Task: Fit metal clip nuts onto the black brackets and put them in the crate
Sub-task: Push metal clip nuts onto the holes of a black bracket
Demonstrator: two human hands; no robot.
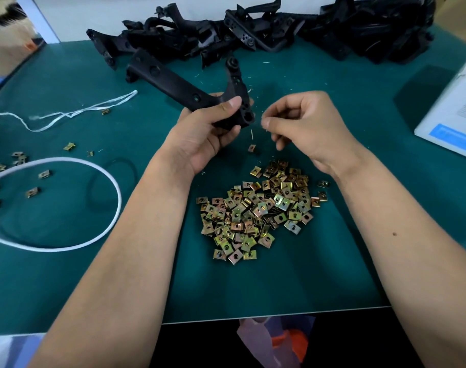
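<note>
Left hand (208,134) gripped the long black plastic bracket (189,94) near its forked end, thumb over the top, fingers curled under, holding it tilted above the green table (253,282); right hand (303,126) sat just beside the bracket's end with thumb and forefinger pinched together, other fingers loosely curled; what it pinched was too small to tell, possibly a clip nut or debris; both forearms reached in from the near edge. Risks, as judgement: a nut so small could slip from the pinch and drop into the heap of brass-coloured metal clip nuts (255,211) below; a crooked push could seat the nut off the hole; the one-handed grip might let the bracket twist. Pile of black brackets (253,35) lay at the far edge; stray nut (251,148) near the hands; white cord loop (67,203) to the left; crate not in view.
</note>
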